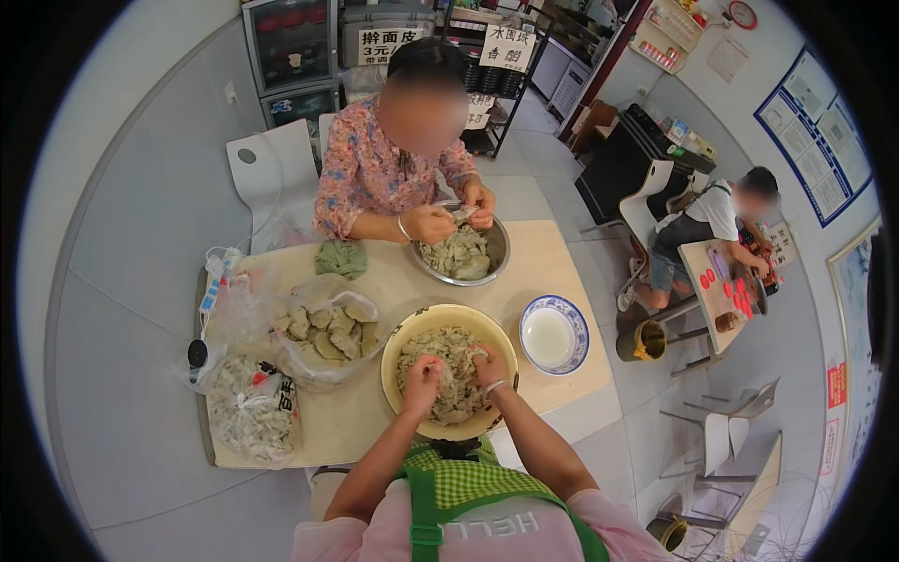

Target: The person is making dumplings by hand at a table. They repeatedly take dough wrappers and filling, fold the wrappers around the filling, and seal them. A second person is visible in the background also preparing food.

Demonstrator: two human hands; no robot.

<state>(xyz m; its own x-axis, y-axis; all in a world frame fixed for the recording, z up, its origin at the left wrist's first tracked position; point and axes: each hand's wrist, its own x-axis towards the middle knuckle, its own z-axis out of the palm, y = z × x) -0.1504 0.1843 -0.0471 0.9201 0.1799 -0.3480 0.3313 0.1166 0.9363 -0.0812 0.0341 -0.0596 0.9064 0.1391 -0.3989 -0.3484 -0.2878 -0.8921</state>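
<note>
Both my hands are over a yellow basin [510,328] heaped with torn, grey-green, doughy shreds [454,382]. My left hand [426,379] is closed on the left side of the heap; whatever its fingers hold is hidden. On the right side, my right hand [490,367], with a bracelet at its wrist, pinches a pale torn doughy piece [476,353]. Left of the basin, an open clear plastic bag [323,373] holds larger grey-green pieces [335,328]. A blue-and-white bowl [582,342] with whitish liquid in it stands right of the basin.
Across the table [552,253], a person in a floral top [361,164] works both hands over a steel bowl [501,258] of similar pieces. A tied full bag [253,412], a green cloth [342,259] and a power strip [215,281] lie left. Another person [702,215] sits far right.
</note>
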